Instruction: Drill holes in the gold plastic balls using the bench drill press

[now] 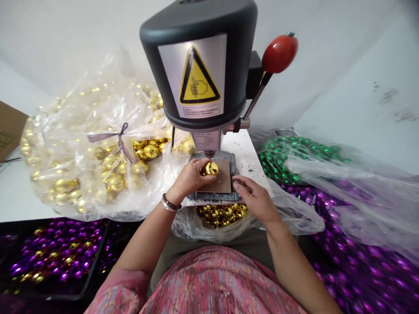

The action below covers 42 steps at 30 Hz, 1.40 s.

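My left hand pinches a shiny gold ball and holds it on the brown plate of a small bench drill press, right under the spindle. My right hand rests at the plate's right edge, fingers curled loosely, with nothing visible in them. A beaded bracelet circles my left wrist. The press's red-knobbed lever stands up at the right, untouched.
A big clear bag of gold balls lies to the left. An open bag with gold balls sits in my lap below the press. Green balls and purple balls in plastic fill the right; a tray of purple balls sits lower left.
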### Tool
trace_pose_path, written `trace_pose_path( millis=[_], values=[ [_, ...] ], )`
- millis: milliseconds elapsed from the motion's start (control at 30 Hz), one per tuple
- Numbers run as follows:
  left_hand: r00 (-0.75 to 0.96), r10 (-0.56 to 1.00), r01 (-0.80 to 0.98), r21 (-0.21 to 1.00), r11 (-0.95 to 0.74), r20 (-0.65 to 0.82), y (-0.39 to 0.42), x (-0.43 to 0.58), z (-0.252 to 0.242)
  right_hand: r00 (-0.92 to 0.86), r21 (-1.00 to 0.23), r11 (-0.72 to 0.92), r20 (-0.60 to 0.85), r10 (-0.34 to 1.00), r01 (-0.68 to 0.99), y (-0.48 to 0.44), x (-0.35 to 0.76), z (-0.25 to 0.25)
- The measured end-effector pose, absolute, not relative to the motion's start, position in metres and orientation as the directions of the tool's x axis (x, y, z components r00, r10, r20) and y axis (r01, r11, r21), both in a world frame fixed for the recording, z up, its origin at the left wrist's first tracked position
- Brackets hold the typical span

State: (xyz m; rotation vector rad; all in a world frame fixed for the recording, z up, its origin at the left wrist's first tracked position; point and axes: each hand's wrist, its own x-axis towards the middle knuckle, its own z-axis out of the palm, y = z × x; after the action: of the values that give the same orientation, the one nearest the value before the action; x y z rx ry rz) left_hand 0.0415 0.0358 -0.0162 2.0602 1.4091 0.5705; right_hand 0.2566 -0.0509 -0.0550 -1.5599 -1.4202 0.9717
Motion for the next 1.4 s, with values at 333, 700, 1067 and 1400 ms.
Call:
trace_pose_path(
  millis=[333, 700, 1067, 1400],
  values=[
    [0.304, 0.951, 0.534, 0.837, -0.118, -0.06, 0.032, 0.047, -0.026, 0.154, -0.916, 0.041, 0.111, 0.982, 0.399, -0.041, 0.282, -0.014],
    [0.297, 0.954, 0.609, 0.761, -0.223, 0.042, 0.024, 0.05, -0.036, 0.458, -0.737, 0.583, 0.673, 0.582, 0.341, 0.0, 0.281, 0.144],
    [0.33, 0.942, 0.545, 0.804, -0.238, 0.055, 0.023, 0.046, -0.035, 0.225, -0.475, 0.074, 0.542, 0.81, 0.877, 0.038, 0.243, 0.187],
    [0.347, 0.935, 0.549, 0.793, -0.264, 0.071, 0.019, 0.047, -0.036, 0.138, -0.362, 0.284, 0.798, 0.587, 0.888, 0.005, 0.242, 0.148]
  ],
)
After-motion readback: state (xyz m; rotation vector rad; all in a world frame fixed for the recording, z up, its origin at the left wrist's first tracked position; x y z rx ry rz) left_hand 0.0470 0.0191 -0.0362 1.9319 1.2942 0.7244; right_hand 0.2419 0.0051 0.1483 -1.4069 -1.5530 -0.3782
